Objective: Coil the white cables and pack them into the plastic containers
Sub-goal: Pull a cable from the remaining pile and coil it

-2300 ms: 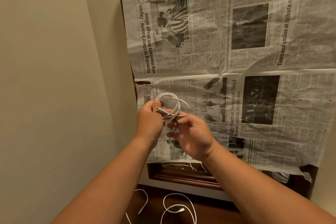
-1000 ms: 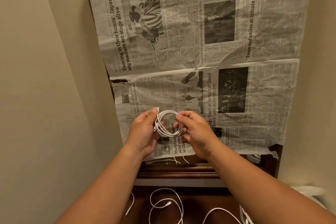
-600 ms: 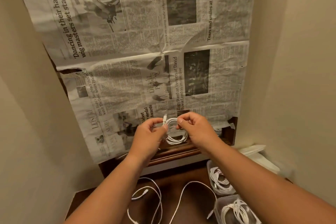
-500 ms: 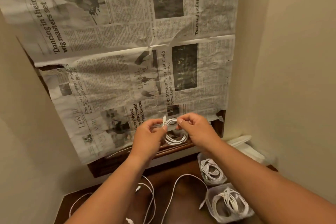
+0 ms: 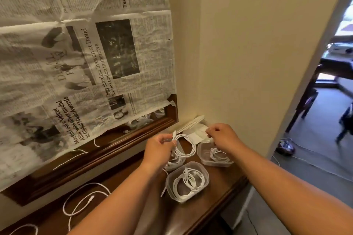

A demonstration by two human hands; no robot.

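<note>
My left hand (image 5: 159, 149) pinches a coiled white cable (image 5: 188, 148) by its connector end and holds it just above the wooden table. The coil hangs over a plastic container (image 5: 172, 168) that is mostly hidden behind it. My right hand (image 5: 222, 137) is apart from the coil, fingers curled shut with nothing visible in them. It hovers over the far-right container (image 5: 200, 151), which has a coiled cable inside. A nearer container (image 5: 207, 176) also holds a coiled cable.
Loose white cables (image 5: 84, 201) lie uncoiled on the dark wooden table (image 5: 219, 204) to the left. Container lids (image 5: 191, 126) lean in the corner. A newspaper-covered frame (image 5: 86, 63) stands behind. The wall is close on the right, with a doorway beyond.
The view has swung right and down to the containers. My right hand has let go of the coil and moved right. The left hand alone carries the coil, now lower over the containers.
</note>
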